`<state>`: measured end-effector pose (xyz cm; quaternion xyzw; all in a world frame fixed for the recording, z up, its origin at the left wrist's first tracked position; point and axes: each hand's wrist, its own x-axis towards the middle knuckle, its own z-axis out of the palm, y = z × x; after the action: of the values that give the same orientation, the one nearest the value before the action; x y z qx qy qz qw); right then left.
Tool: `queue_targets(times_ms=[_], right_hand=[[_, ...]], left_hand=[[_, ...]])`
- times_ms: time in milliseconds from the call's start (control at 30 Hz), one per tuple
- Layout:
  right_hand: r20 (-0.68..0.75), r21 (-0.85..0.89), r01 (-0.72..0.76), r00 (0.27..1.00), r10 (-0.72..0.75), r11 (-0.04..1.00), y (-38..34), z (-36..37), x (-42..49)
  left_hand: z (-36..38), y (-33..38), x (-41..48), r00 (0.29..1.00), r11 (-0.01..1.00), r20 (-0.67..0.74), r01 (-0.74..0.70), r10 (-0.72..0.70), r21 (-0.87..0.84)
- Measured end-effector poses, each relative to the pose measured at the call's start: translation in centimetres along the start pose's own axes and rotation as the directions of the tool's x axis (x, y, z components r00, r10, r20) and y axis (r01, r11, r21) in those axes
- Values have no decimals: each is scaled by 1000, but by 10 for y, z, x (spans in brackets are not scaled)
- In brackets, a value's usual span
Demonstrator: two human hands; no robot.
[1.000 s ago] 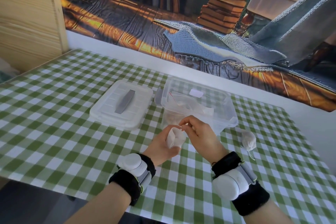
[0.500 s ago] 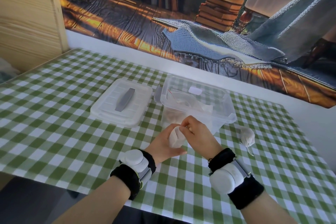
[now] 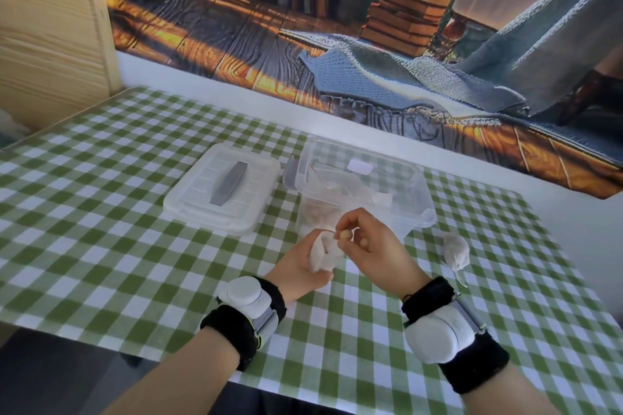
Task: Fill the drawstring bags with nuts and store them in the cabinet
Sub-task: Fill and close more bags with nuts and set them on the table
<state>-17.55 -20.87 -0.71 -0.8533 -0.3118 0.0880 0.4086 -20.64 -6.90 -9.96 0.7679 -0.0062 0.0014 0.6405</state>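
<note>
Two digits of the R hand (image 3: 374, 246), thumb + index, pinched one pale nut (image 3: 344, 234) right at the mouth of a small white drawstring bag (image 3: 325, 254). The other R fingers were curled, w/ what looked like a second nut under them, tho too small to be sure. L hand (image 3: 296, 268) gripped the bag from the side and below, fingers wrapped round the cloth, mouth turned up toward the nut. Both hands hung just in front of the clear tub (image 3: 423, 192), on its near side, not touching it. The tub stood open, w/ a heap of nuts at its near-left corner and a few flat bags lying across the inside. Its lid (image 3: 195, 199) lay flat just left of the tub, grey handle (image 3: 229, 187) on top, a narrow gap betw. the two. Right of the tub, near its front-right corner, a filled bag (image 3: 455, 248) lay on its side, mouth drawn tight, string trailing toward the near table edge. All of it sat on a green-and-white check cloth (image 3: 101, 246). Well left of the tub, past the table's far-left corner, stood a pale wooden cabinet panel (image 3: 50, 37). Each wrist, nearer the camera than the tub, wore a black band (image 3: 232, 330) w/ a white sensor pod (image 3: 435, 337).
</note>
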Motion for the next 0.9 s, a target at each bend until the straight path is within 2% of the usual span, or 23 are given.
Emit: queue_targets(times_ms=[200,367,467,700,900], right_hand=[[0,-18,2,1000,-2,1000,1,4,0],[-38,46,34,999,-32,998,3,1,2],[-57,29,82,995,-80,996,4,3,3],[-87,115,170,983,-160,979,5,9,0],[-67,60,160,986,-156,985,8,12,1]], left_hand=[[-1,-2,0,1000,1000,1,11,-11,14],[-1,-3,1,1000,999,5,-10,10,31],[-1,-4,2,1000,999,1,-17,17,32],[-1,-4,1,1000,1000,-7,-8,8,-18],[-2,-4,1,999,999,11,-30,30,-21]])
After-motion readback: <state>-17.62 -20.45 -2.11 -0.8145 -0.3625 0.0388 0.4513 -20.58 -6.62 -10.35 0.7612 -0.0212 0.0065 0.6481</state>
